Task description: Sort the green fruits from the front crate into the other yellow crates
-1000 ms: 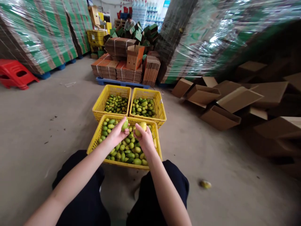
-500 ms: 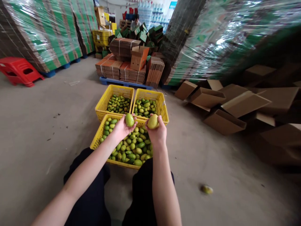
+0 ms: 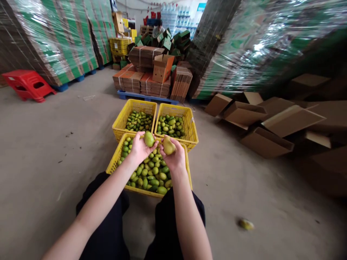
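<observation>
A green mango [image 3: 149, 139] rests in my left hand [image 3: 140, 148], whose fingers curl round it. My right hand [image 3: 176, 157] grips a yellower mango [image 3: 168, 146] close beside the first. Both hands are above the near yellow crate [image 3: 114, 161], which holds many green and yellowish mangoes [image 3: 151, 172]. Behind it stand two more yellow crates side by side: the far left crate [image 3: 120, 122] with smaller green mangoes [image 3: 138, 121], and the far right crate [image 3: 192, 126] with mangoes [image 3: 172, 124] mostly towards its left side.
Tied stacks of flattened cartons [image 3: 155, 86] stand on a blue pallet [image 3: 149, 96] ahead. Open cardboard boxes [image 3: 267, 141] lie in a heap at right. A red stool [image 3: 29, 85] is at left. One mango [image 3: 246, 224] lies on the floor. A person [image 3: 158, 29] is at the back.
My right hand has moved left and slightly down with its mango, turning it and bringing it nearer the left one. The left hand's hold looks the same. The whole view has shifted slightly.
</observation>
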A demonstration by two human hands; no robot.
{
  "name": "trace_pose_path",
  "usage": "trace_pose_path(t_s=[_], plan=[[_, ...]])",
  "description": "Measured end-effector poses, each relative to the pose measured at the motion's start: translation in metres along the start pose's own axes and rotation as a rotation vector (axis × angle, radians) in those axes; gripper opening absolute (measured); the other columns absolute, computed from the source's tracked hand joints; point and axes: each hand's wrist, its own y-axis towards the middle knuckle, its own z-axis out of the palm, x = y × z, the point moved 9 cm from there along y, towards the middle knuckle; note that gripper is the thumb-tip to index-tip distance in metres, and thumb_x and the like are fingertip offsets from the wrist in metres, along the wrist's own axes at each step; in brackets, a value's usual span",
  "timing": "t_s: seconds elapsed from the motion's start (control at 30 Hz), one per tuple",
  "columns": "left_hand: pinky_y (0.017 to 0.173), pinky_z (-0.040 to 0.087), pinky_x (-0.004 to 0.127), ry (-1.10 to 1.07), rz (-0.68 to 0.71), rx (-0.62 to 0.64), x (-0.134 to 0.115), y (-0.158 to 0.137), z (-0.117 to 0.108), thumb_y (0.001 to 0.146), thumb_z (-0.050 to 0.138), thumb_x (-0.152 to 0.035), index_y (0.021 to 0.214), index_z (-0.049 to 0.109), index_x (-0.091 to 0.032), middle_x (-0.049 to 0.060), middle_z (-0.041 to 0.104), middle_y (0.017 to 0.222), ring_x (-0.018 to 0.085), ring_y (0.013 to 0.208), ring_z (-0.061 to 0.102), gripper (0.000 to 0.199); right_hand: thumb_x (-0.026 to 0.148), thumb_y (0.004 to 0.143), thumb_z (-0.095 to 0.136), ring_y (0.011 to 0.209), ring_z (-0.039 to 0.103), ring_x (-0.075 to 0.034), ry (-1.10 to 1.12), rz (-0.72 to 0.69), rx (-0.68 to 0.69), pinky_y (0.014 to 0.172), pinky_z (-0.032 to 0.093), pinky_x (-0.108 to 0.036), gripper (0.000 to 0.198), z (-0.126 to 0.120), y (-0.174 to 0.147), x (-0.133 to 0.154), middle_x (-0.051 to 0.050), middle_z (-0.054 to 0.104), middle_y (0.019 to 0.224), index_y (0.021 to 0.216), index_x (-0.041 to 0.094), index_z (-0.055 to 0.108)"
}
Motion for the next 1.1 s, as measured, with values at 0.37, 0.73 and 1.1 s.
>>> trace_pose_path(t_s=[0.37, 0.73, 1.1], plan=[[0.043, 0.048, 0.015, 0.009, -0.114, 0.046, 0.011, 0.006, 0.003, 0.102, 0.032, -0.038, 0.086, 0.063, -0.010, 0.004, 0.057, 0.061, 0.008, 0.046, 0.052, 0.044, 0.027, 0.065, 0.066, 0.074, 0.068, -0.016, 0.066, 0.004, 0.005, 0.072, 0.061, -0.026, 0.012, -0.003, 0.006, -0.005, -0.005, 0.073, 0.080, 0.075, 0.020, 0.066], [0.049, 0.046, 0.020, -0.268, 0.019, 0.057, -0.002, 0.013, -0.009, 0.100, 0.031, -0.042, 0.077, 0.056, -0.014, 0.003, 0.055, 0.065, 0.010, 0.051, 0.051, 0.044, 0.052, 0.068, 0.069, 0.058, 0.059, -0.014, -0.038, -0.081, -0.020, 0.054, 0.050, -0.027, 0.037, 0.001, 0.004, -0.012, 0.000, 0.064, 0.068, 0.086, 0.020, 0.063], [0.055, 0.048, 0.024, -0.140, 0.062, -0.014, -0.007, 0.020, -0.018, 0.097, 0.039, -0.042, 0.078, 0.059, -0.013, 0.003, 0.054, 0.061, 0.013, 0.054, 0.054, 0.040, 0.040, 0.065, 0.078, 0.075, 0.057, -0.013, -0.346, -0.313, -0.047, 0.061, 0.047, -0.024, 0.054, 0.020, -0.012, -0.017, 0.002, 0.060, 0.092, 0.111, 0.024, 0.053]])
